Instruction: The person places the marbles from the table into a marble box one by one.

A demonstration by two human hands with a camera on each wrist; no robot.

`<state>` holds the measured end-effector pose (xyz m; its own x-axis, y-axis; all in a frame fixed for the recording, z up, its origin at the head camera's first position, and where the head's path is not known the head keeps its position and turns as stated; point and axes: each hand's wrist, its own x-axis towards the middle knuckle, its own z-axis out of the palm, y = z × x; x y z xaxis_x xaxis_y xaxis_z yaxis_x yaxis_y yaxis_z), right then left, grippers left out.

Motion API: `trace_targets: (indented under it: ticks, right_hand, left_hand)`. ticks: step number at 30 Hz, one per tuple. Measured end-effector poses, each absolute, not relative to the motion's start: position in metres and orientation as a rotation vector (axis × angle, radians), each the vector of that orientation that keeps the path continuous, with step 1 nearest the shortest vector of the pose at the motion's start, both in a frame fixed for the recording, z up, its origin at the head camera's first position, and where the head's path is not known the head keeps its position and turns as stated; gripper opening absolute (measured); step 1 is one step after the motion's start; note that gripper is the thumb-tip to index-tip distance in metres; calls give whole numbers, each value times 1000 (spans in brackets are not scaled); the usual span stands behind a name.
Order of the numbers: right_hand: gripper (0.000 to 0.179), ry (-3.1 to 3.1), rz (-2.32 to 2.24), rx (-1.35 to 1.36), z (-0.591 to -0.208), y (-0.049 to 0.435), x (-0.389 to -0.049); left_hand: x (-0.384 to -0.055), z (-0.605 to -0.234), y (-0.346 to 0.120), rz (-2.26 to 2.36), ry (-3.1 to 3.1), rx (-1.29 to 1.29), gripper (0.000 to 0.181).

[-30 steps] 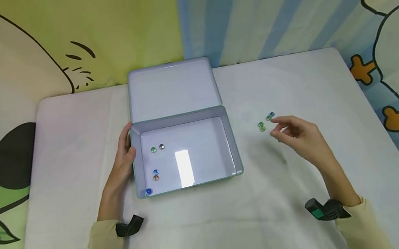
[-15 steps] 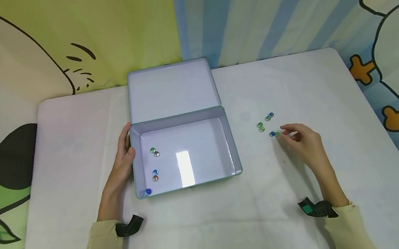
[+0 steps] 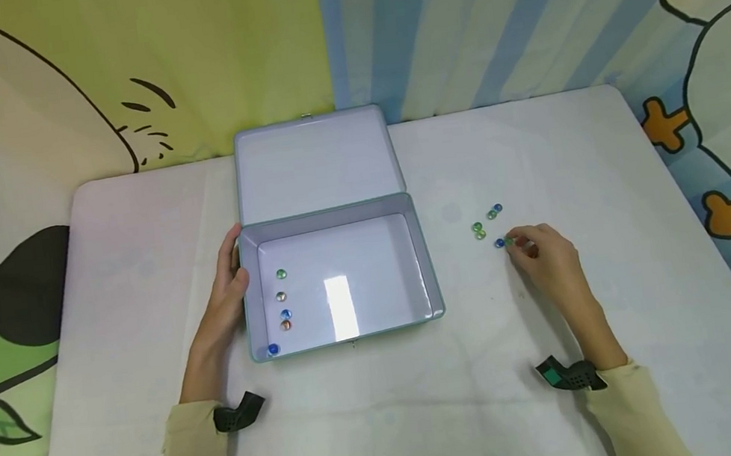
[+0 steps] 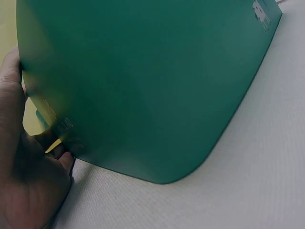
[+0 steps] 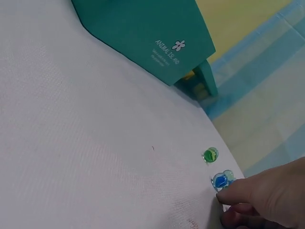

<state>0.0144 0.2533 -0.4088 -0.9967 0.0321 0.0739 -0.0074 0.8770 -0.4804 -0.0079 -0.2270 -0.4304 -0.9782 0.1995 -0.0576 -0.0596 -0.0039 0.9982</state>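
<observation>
A shallow metal box with a raised lid lies on the white table; its outside is green in both wrist views. My left hand holds its left side, thumb by the rim. Inside lie a green marble, a brownish clear one and several others along the left. Right of the box, my right hand pinches a green marble at its fingertips, beside a blue marble. In the right wrist view, the fingers partly cover a marble behind the blue-centred marble.
Two green marbles lie together between the box and my right hand. Farther back sits another pair, a blue marble and a green one. A patterned curtain hangs along the table's far edge.
My right hand has come nearer to me; a blue and a green marble, unseen a second ago, now show at its fingertips. In the box, the brownish clear marble has rolled left and toward the front.
</observation>
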Motion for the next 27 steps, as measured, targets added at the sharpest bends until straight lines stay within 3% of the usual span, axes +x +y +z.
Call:
trace_targets:
  ticks: [12, 27]
  right_hand:
    - [20, -2885, 813, 36, -389, 250, 12]
    - [22, -2875, 1418, 394, -321, 206, 4]
  left_hand:
    - [-8, -432, -227, 2100, 2084, 148, 81]
    - [-9, -432, -228, 2103, 2088, 155, 82]
